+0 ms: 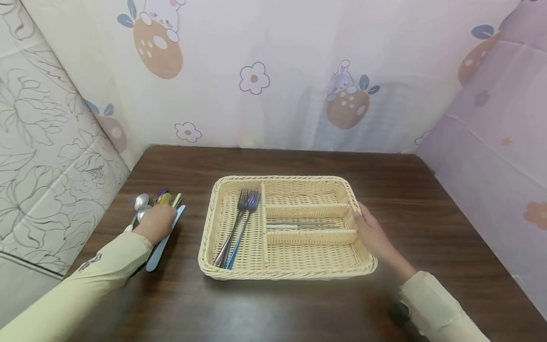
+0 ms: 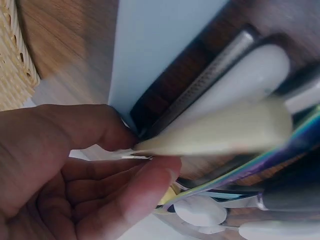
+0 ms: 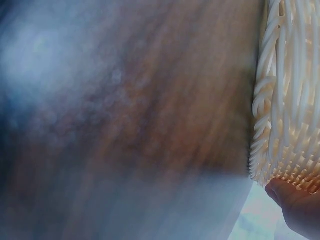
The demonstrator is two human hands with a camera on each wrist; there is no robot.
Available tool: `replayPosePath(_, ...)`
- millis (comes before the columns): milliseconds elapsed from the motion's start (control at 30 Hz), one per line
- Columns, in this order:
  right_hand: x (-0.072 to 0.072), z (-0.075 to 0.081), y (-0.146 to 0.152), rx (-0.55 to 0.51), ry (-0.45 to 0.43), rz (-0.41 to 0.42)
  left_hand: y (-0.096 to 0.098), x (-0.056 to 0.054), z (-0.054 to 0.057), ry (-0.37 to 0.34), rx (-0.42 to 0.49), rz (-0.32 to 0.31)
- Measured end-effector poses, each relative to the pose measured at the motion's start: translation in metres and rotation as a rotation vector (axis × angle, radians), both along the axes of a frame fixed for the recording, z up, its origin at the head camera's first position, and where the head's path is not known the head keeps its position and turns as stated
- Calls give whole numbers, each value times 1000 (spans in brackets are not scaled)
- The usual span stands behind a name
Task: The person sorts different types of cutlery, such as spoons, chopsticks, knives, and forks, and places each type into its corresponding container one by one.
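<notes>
At the left of the table, my left hand is over a pile of loose cutlery. In the left wrist view, its thumb and fingers pinch the thin metal end of a cream-handled piece of cutlery; its kind cannot be told. A light blue knife lies right beside this hand, and silver spoons poke out past it. My right hand grips the right side of a wicker cutlery basket, thumb at the rim. Dark and blue forks lie in the basket's left compartment.
Thin metal pieces, one with a white end, lie in the basket's middle right compartment. A purple and a gold spoon are in the pile behind my left hand. Patterned curtains border the brown table.
</notes>
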State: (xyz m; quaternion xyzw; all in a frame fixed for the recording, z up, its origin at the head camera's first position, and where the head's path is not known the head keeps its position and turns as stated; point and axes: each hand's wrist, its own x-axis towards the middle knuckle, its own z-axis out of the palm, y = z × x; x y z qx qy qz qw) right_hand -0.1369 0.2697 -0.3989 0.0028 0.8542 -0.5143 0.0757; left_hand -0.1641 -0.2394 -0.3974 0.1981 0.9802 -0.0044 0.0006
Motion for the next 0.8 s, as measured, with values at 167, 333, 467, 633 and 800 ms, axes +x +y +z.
replayPosePath(167, -1, -2, -1, -14, 6, 5, 1, 1, 3, -11, 2, 11)
replayPosePath(333, -1, -3, -1, -12, 0, 7, 9, 0, 14, 60, 15, -31)
replayPosePath(467, -1, -3, -1, -21, 11, 15, 26, -3, 35, 128, -20, -71)
replayPosePath(633, 0, -1, 0, -26, 19, 10, 63, -13, 67, 156, -50, -128)
replayPosePath(800, -1, 1, 0, -24, 17, 1, 112, -18, 90, 178, -21, -243)
